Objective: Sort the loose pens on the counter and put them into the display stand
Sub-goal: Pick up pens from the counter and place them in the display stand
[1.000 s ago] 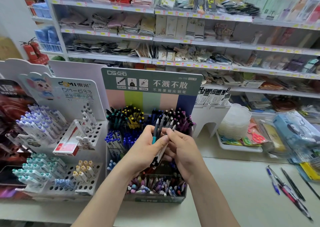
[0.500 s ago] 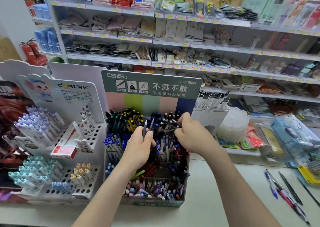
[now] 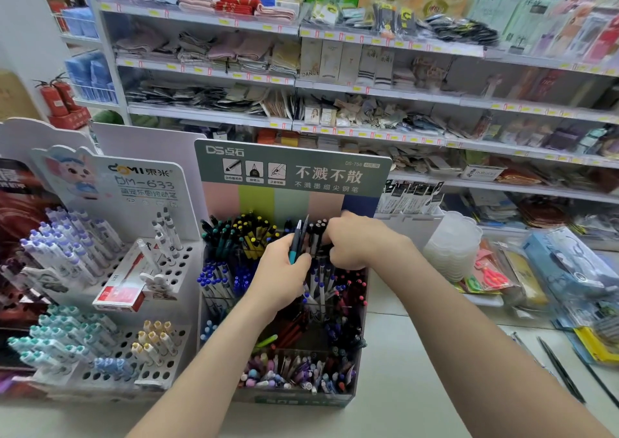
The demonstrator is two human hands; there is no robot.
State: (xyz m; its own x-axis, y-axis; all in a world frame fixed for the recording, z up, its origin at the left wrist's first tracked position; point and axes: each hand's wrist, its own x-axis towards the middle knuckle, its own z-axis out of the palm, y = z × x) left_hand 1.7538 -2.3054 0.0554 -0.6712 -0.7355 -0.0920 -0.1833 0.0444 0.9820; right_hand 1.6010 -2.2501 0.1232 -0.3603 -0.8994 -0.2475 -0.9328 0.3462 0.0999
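— Left hand (image 3: 284, 270) grips a small bunch of pens (image 3: 297, 236), is it so?
— Yes. Its fingers are curled round them and the pens stand upright. One has a teal grip. The bunch is in front of the upper rows of the display stand (image 3: 291, 176).
— And the right hand (image 3: 355, 243)?
— It is curled over the black-capped pens (image 3: 318, 231) in the back row. Whether it pinches one I cannot tell, because the fingertips are hidden.
— What is around them?
— Shelves (image 3: 368, 89) full of goods cover the back. Below is the pale counter (image 3: 418, 370). The display stand is in the middle of it, with its tiers full of pens. A white stand (image 3: 174, 270) with round holes is just beside it, on the left.
— And the loose pens (image 3: 561, 369)?
— A few dark ones lie on the counter at the far right, well apart from the display stand.
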